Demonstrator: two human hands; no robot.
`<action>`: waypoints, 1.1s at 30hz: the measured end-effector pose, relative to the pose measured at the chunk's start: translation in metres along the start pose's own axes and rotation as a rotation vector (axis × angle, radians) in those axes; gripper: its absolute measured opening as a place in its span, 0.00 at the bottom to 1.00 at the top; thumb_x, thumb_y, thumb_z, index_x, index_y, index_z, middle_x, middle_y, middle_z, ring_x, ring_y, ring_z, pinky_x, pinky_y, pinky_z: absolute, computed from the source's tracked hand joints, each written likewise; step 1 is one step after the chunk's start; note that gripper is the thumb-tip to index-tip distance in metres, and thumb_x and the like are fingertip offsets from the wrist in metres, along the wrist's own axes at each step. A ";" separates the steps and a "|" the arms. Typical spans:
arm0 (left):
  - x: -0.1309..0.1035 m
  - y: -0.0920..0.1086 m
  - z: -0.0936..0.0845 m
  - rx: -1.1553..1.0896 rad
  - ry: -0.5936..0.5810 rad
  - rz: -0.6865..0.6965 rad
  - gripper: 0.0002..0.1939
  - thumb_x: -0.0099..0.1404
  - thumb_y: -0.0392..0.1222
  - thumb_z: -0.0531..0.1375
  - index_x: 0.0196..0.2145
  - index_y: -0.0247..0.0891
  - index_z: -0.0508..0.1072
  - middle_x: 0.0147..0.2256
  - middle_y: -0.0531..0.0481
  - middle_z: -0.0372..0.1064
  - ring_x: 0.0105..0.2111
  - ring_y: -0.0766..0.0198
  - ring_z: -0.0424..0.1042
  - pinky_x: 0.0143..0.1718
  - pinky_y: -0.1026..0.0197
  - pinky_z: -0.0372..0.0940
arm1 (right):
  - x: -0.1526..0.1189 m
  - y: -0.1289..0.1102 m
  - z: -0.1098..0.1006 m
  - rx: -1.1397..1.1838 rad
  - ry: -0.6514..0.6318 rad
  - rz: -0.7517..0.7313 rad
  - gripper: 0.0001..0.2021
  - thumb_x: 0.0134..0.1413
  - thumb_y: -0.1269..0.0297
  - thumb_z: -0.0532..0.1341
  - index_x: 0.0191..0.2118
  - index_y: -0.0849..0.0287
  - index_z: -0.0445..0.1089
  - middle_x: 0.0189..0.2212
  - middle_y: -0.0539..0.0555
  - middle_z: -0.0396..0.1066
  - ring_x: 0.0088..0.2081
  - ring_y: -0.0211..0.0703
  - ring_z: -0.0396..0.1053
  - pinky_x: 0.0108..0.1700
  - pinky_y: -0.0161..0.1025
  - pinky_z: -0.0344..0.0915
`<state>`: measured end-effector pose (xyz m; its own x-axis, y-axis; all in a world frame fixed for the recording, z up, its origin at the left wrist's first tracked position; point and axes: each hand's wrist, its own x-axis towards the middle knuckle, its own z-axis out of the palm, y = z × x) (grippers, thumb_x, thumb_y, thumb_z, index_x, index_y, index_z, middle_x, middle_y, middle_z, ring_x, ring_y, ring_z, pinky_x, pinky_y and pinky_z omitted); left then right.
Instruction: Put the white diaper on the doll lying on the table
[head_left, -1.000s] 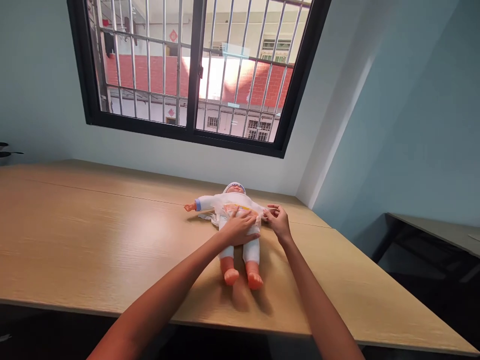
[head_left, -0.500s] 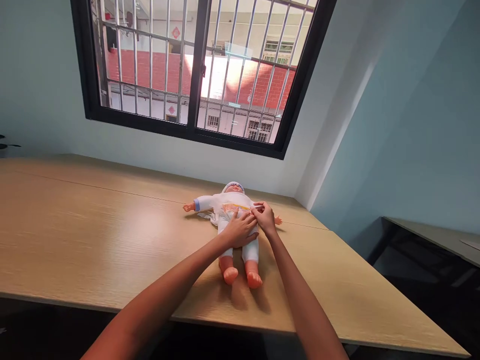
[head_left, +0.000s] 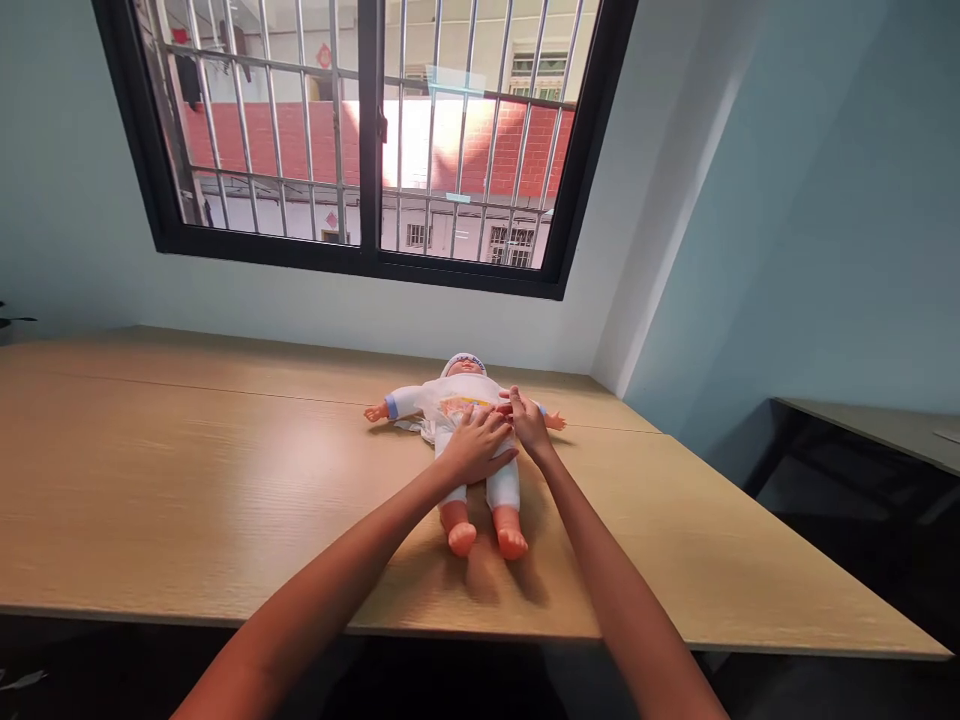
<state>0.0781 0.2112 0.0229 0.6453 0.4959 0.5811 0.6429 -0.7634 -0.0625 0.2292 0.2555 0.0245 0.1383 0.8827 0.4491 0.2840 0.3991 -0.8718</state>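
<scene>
A baby doll [head_left: 504,490] in a white outfit and cap lies on its back on the table, feet toward me and arms spread. Around its waist is a white diaper [head_left: 454,407] with an orange and yellow printed band at the front. My left hand [head_left: 478,446] lies flat over the diaper's front, fingers stretched out and pointing away from me. At the diaper's right side my right hand [head_left: 528,424] touches the edge, its fingers extended close to my left fingertips. Part of the diaper's front is hidden beneath my hands.
The wooden table [head_left: 225,500] has its front edge close to me. Behind it is a wall with a barred, black-framed window [head_left: 371,262]. A second, dark table [head_left: 870,425] stands at the right.
My right hand's fingers have gone from a pinch at the diaper's side to a straighter, looser pose. My left hand stays on the diaper's front. The camera view has shifted slightly.
</scene>
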 end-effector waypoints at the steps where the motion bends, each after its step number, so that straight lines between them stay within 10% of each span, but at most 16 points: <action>1: 0.000 0.000 -0.001 -0.010 0.010 -0.008 0.16 0.71 0.50 0.52 0.49 0.41 0.71 0.56 0.41 0.66 0.59 0.47 0.60 0.60 0.41 0.55 | 0.000 0.000 0.000 -0.002 0.004 -0.009 0.30 0.57 0.35 0.49 0.40 0.58 0.72 0.30 0.57 0.76 0.36 0.50 0.75 0.43 0.44 0.70; 18: 0.001 0.001 0.000 0.036 0.030 -0.234 0.17 0.70 0.45 0.52 0.52 0.35 0.68 0.54 0.39 0.68 0.58 0.49 0.64 0.62 0.42 0.54 | 0.001 0.014 0.001 0.038 -0.077 -0.108 0.12 0.45 0.62 0.63 0.38 0.58 0.70 0.34 0.55 0.75 0.38 0.45 0.73 0.43 0.41 0.71; 33: -0.001 0.004 -0.001 0.080 -0.026 -0.351 0.27 0.71 0.51 0.51 0.62 0.34 0.62 0.64 0.41 0.59 0.67 0.45 0.50 0.66 0.33 0.43 | 0.003 0.017 0.000 -0.084 -0.051 -0.171 0.16 0.45 0.54 0.64 0.38 0.60 0.71 0.32 0.56 0.74 0.36 0.46 0.72 0.38 0.43 0.71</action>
<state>0.0797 0.2079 0.0229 0.3889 0.7335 0.5574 0.8569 -0.5102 0.0735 0.2344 0.2648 0.0105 0.0341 0.8162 0.5767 0.3779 0.5237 -0.7635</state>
